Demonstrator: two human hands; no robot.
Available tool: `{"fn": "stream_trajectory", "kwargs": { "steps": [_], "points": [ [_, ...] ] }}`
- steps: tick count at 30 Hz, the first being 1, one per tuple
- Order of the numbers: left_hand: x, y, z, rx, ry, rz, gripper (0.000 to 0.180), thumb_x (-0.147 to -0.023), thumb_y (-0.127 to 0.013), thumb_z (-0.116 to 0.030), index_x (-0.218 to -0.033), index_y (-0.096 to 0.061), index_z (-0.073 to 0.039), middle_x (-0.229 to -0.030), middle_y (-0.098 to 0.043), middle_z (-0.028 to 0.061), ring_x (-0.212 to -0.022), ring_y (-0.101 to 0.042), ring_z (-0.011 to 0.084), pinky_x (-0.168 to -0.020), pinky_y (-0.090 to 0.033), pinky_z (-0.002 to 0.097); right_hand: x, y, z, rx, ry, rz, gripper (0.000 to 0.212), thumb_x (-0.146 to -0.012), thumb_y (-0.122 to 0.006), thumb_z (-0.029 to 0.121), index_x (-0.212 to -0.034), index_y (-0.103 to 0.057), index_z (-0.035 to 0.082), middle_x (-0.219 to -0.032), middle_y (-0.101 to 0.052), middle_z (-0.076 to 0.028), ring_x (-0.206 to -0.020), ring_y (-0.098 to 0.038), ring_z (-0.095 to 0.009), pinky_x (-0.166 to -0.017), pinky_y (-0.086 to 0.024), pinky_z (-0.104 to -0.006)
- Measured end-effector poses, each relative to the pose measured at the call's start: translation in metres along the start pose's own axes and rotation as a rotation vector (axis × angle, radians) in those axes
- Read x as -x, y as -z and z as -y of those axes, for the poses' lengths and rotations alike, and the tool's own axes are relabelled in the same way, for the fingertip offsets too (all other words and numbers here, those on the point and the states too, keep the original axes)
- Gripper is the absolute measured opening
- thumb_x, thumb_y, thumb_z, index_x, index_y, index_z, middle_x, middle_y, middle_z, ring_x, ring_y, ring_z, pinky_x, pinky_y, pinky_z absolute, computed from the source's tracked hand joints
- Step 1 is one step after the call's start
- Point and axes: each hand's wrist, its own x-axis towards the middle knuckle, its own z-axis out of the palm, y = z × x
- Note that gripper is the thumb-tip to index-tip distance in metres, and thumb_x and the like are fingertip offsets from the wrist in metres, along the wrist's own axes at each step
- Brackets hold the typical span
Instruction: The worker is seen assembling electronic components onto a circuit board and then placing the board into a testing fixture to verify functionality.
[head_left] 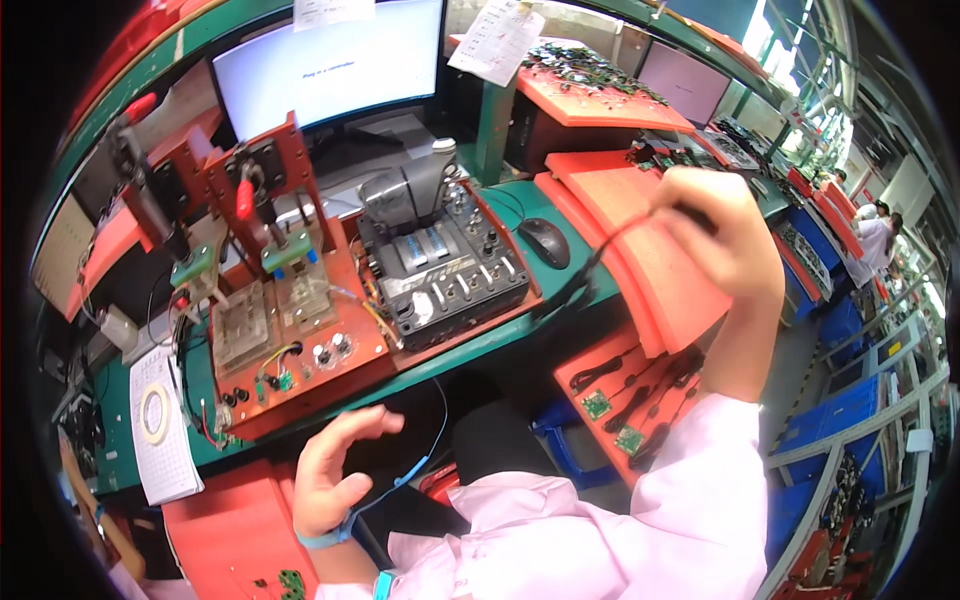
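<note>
My right hand (722,228) is raised at the right, over the orange foam sheets (640,245). Its fingers are closed on a dark cable (603,250), which hangs down and left toward the bench edge near the black mouse (544,243). The lower end of the cable is blurred. My left hand (335,468) is held low in front of the bench, fingers apart and nothing in them. A blue wrist strap (330,538) with a thin cord is around that wrist. Closest to it stands the red test fixture (330,370) with toggle clamps and clear plastic nests.
A black control panel (455,290) with knobs and sliders sits beside the fixture, before a lit monitor (330,65). A tape roll (155,414) lies on paper sheets at left. Green circuit boards (597,404) with coiled cables rest on a lower orange tray (575,375).
</note>
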Motion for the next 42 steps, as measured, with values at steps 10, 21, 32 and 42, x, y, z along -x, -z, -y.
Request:
{"fn": "stream_trajectory", "kwargs": {
  "steps": [10,21,32,42],
  "points": [
    [0.021,-0.023,-0.021,0.128,0.294,0.079,0.044,-0.09,-0.054,-0.012,-0.13,-0.047,0.004,-0.099,-0.065,0.016,-0.08,-0.063,0.0192,-0.073,-0.048,0.0242,-0.044,-0.148,0.125,-0.116,0.912,0.545,0.011,-0.073,-0.063,0.007,-0.083,-0.058,0.007,-0.078,-0.054,-0.005,-0.064,-0.051,-0.019,-0.056,-0.044,-0.03],
    [0.089,0.022,0.021,0.552,0.001,-0.223,0.037,-0.097,-0.05,-0.012,-0.128,-0.044,0.005,-0.066,-0.06,0.0114,-0.046,-0.044,0.0101,-0.043,-0.029,0.0203,-0.058,-0.253,0.116,-0.929,0.058,0.137,0.06,-0.068,-0.07,-0.004,-0.122,-0.046,0.003,-0.116,-0.05,-0.012,-0.101,-0.056,-0.025,-0.084,-0.049,-0.0348],
    [0.082,0.048,0.051,1.263,-0.11,-0.04,0.044,-0.1,-0.046,-0.018,-0.134,-0.039,0.008,-0.058,-0.051,0.009,-0.042,-0.035,0.0108,-0.041,-0.025,0.0202,-0.091,-0.318,0.158,-0.884,0.259,-0.386,0.079,-0.073,-0.073,0.003,-0.136,-0.026,0.01,-0.131,-0.045,-0.02,-0.111,-0.056,-0.03,-0.081,-0.05,-0.0335],
    [0.072,0.06,0.035,0.788,0.137,-0.39,0.042,-0.1,-0.044,-0.018,-0.135,-0.041,0.006,-0.07,-0.054,0.0089,-0.056,-0.045,0.0127,-0.052,-0.036,0.0228,-0.13,-0.326,0.13,-0.068,0.474,-0.072,0.04,-0.079,-0.07,0.02,-0.114,-0.058,0.006,-0.117,-0.055,-0.017,-0.096,-0.056,-0.03,-0.079,-0.049,-0.0357]
  ]
}}
